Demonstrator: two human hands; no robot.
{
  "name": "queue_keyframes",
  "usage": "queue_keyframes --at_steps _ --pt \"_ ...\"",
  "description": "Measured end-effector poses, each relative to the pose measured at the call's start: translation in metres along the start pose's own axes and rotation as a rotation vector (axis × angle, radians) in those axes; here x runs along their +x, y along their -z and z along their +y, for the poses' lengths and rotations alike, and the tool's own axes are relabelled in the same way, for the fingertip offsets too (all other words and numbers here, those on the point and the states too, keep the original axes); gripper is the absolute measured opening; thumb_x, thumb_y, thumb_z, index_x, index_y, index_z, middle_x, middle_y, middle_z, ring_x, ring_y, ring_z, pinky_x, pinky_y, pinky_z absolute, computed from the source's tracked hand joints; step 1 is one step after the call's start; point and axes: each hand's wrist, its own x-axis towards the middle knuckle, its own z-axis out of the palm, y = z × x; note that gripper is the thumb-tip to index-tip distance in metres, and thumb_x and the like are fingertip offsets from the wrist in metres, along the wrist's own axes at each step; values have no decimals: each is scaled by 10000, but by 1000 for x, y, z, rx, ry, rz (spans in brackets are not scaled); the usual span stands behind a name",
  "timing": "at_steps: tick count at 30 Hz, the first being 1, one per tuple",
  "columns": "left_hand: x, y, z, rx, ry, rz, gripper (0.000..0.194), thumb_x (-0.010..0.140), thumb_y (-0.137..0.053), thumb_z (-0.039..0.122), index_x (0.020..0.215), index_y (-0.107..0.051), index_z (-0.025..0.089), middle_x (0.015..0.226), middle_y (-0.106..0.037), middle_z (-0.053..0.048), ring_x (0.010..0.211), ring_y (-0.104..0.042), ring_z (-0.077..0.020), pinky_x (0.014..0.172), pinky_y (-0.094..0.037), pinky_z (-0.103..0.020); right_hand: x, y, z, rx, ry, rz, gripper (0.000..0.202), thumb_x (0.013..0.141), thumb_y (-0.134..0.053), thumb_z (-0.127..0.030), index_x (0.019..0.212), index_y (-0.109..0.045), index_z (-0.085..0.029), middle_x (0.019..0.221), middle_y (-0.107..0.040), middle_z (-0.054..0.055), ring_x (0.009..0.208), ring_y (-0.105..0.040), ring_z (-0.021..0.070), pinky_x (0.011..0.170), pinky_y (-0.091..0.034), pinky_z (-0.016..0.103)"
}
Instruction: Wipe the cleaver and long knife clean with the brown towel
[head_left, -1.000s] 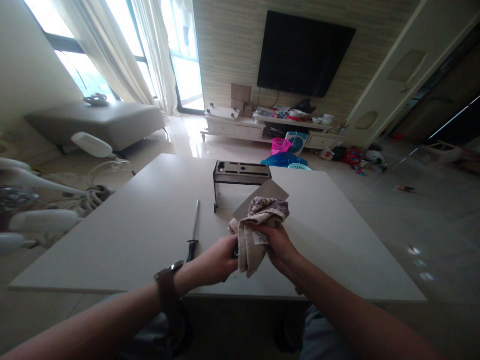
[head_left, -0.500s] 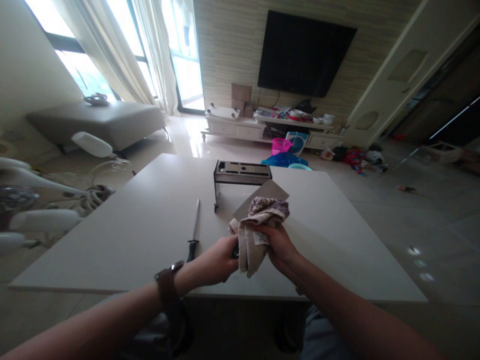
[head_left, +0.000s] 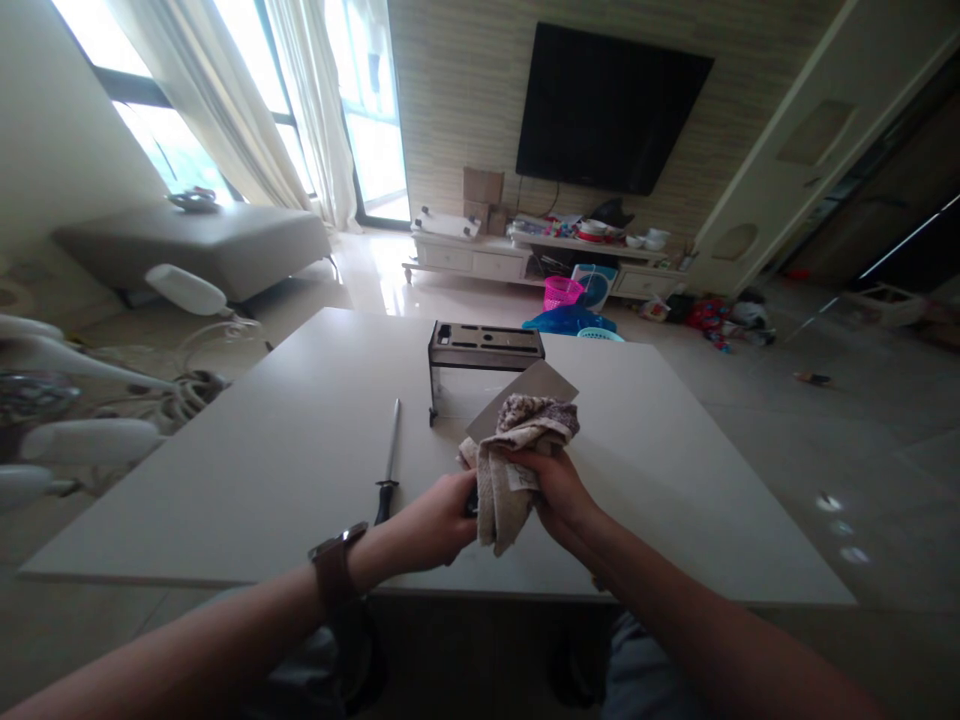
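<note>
My left hand (head_left: 444,518) is closed round the dark handle of a cleaver (head_left: 541,386), whose broad metal blade points away to the upper right. A brown and beige cloth (head_left: 504,497) lies bunched over the near part of the blade. My right hand (head_left: 559,490) grips this cloth, with the thumb on top; its other fingers are mostly hidden. To the left of my left hand, a honing steel (head_left: 390,455) with a black handle rests on the white table (head_left: 300,440). Behind the blade stands a knife block (head_left: 487,342) with slots in its top.
The table's near edge runs just below my forearms. Beyond the far edge are a blue tub (head_left: 574,320) and a pink basket (head_left: 562,292). White lamp arms (head_left: 187,288) reach in from the left. A low cabinet (head_left: 472,258) stands beneath the television (head_left: 611,105).
</note>
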Motion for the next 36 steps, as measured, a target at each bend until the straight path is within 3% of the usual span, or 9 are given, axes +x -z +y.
queue_keyframes --at_steps 6,15,22,36 --pt "0 -1 -3 9 16 4 305 844 -639 273 1105 -687 123 783 -735 -36 435 -524 -88 422 -451 -197 -1 -2 -2 6 1 0 407 506 -914 -221 887 -785 -157 893 -806 49 808 -712 236 790 -549 362" --pt "0 1 -4 22 -14 4 232 843 -639 241 1033 -698 122 694 -699 -9 449 -547 -96 441 -463 -190 -3 -3 -2 6 -17 -4 424 492 -925 -226 890 -792 -165 894 -810 48 810 -717 239 789 -552 363" --pt "1 0 -8 12 11 -12 324 845 -635 257 1131 -667 107 843 -727 -51 433 -533 -84 389 -455 -194 -2 -4 -2 -1 -13 5 418 482 -926 -225 874 -794 -163 891 -808 51 798 -712 236 779 -549 358" --pt "1 1 -2 19 9 -17 299 852 -630 250 1115 -681 116 707 -702 -6 425 -530 -90 419 -463 -191 -2 -2 -2 10 -6 10 416 480 -934 -220 865 -785 -166 876 -807 43 769 -710 229 774 -552 358"
